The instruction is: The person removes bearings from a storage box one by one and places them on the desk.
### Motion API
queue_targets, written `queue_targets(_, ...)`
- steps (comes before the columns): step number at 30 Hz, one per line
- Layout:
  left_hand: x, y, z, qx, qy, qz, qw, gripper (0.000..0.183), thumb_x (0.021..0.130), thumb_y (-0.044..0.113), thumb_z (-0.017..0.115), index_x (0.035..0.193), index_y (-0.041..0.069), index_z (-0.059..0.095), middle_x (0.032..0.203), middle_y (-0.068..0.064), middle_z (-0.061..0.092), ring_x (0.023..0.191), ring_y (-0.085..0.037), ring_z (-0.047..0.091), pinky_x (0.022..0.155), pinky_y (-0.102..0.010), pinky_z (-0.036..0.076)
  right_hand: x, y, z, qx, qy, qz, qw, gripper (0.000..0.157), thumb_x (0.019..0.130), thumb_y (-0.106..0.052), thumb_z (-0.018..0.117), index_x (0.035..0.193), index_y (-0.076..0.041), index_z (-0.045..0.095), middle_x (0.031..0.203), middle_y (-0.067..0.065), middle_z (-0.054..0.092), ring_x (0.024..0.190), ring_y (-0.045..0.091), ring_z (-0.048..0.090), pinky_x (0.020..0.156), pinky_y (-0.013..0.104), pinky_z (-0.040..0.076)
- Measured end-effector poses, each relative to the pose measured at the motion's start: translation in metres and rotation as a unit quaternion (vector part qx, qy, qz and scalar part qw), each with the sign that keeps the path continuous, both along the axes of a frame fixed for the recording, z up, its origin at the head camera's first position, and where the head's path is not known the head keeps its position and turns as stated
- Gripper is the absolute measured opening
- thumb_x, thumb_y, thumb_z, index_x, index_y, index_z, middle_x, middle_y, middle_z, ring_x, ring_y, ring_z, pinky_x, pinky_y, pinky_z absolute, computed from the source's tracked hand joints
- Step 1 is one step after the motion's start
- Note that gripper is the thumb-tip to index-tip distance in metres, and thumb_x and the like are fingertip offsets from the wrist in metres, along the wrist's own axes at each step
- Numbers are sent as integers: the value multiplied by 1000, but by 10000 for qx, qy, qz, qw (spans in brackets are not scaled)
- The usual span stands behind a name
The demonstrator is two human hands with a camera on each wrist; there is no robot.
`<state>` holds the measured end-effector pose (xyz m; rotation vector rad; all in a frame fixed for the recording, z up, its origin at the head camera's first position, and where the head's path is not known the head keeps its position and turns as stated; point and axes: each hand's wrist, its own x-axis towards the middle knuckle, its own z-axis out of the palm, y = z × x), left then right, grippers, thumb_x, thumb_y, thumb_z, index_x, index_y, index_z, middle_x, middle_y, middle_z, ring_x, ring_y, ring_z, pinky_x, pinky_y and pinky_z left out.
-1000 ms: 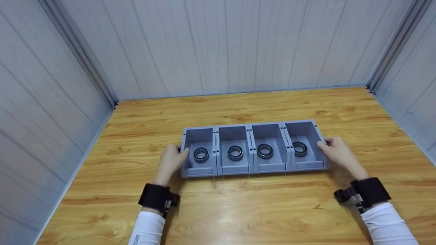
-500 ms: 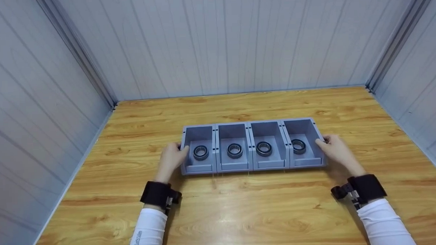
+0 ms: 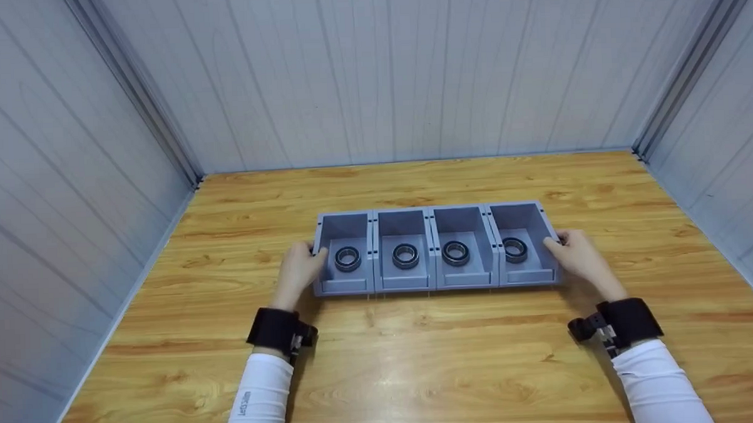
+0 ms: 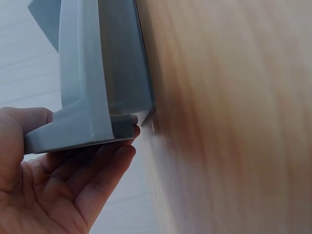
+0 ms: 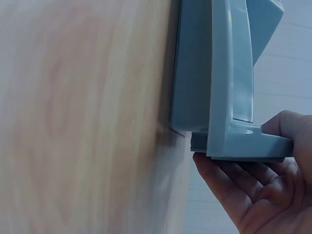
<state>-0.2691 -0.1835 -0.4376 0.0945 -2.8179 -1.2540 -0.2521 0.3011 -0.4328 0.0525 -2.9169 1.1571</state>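
Note:
A row of several joined grey plastic storage bins (image 3: 406, 284) sits across the middle of the table in the head view. Each bin has one dark-rimmed ball bearing lying on its floor, such as the leftmost bearing (image 3: 348, 267) and the rightmost bearing (image 3: 516, 259). My left hand (image 3: 298, 272) grips the row's left end wall, thumb over the rim and fingers outside, as the left wrist view shows on the bin's side wall (image 4: 80, 117). At the opposite end, my right hand (image 3: 580, 259) holds the right wall (image 5: 248, 144) the same way. Whether the row touches the table is unclear.
The wood-grain table (image 3: 382, 361) extends in front of the bins and behind them. Pale panels enclose it: a back wall (image 3: 372, 74), a left wall (image 3: 68, 184) and a right wall (image 3: 719, 149).
Both hands have shifted the bin row slightly away from me, toward the back wall. The bearings have travelled along inside their bins, and both grips look the same.

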Motion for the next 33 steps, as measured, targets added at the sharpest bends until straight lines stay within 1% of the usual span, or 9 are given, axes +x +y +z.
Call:
queue_targets(5,-2,1,1,16,-48,5,10000,21,90,19,53,78,2,59,64,-2,50,56,-14,47,50,-24,38,-4,-1,1,-56,-37,-17,10000,37,96,-18,44,112,11,60,58,-3,37,48,7,34,47,24,32)
queue_targets(10,-5,1,0,4,23,49,10000,22,91,18,54,75,3,58,63,-1,48,56,-14,45,51,-25,36,-6,-2,0,-14,-3,-115,9999,38,96,-19,43,113,10,60,62,0,42,52,10,38,50,25,35)
queue_targets(15,-9,2,-2,73,96,48,9999,23,91,17,54,72,5,55,60,0,45,53,-13,43,50,-25,35,-8,-2,1,-37,-3,-111,9999,36,97,-19,42,111,9,61,60,-1,37,50,10,35,49,25,33)
queue_targets(22,-12,4,-3,261,12,94,9996,21,92,16,54,84,-1,62,67,-3,50,58,-15,48,53,-25,40,-10,-3,0,-58,78,-147,9998,35,96,-17,43,108,11,61,61,0,42,52,10,38,49,25,35)
queue_targets(25,-12,4,-3,287,27,88,9995,20,92,15,54,83,-1,62,67,-3,49,59,-15,47,54,-25,39,-12,-3,-1,-68,93,-140,9998,37,96,-17,42,110,12,60,59,0,43,50,9,39,47,25,35)
queue_targets(28,-13,5,-3,210,92,89,9997,21,92,15,53,77,2,59,64,-2,47,58,-15,46,53,-25,37,-13,-4,-1,-58,154,-129,9998,34,96,-16,42,102,11,61,57,-2,42,48,9,37,46,25,34)
queue_targets(30,-13,5,-2,165,98,83,9998,21,92,16,53,77,3,59,64,-1,46,58,-15,45,53,-25,37,-13,-4,-1,-39,164,-119,9998,31,96,-17,42,95,8,60,54,-4,38,46,8,34,45,25,33)
queue_targets(32,-13,5,-2,105,110,82,9999,22,92,17,52,76,3,58,64,-1,46,58,-15,45,53,-25,36,-14,-5,-1,-16,197,-104,9998,29,96,-17,42,86,5,56,53,-5,36,45,8,33,45,25,32)
queue_targets(33,-14,5,-2,100,96,55,9999,21,92,17,52,78,3,59,64,-1,47,59,-15,46,54,-26,37,-14,-5,-1,-13,204,-110,9997,29,96,-17,42,87,5,57,53,-5,36,45,8,32,45,25,31)
